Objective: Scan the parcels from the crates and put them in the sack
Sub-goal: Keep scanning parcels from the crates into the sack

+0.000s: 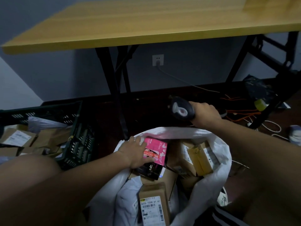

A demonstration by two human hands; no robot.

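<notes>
A white sack stands open in front of me, holding several cardboard parcels and a white mailer bag. My left hand reaches into the sack's mouth and holds a pink and black box by its left side, fingers laid over its top and thumb at its near edge. Beyond the sack's far rim, my right hand grips a black barcode scanner, its head turned to the left. A dark green crate at the left holds more cardboard parcels.
A wooden folding table on black legs stands ahead, above the floor. Orange and white cables, a yellow tape roll and a dark bag lie on the floor at the right. A wall socket sits under the table.
</notes>
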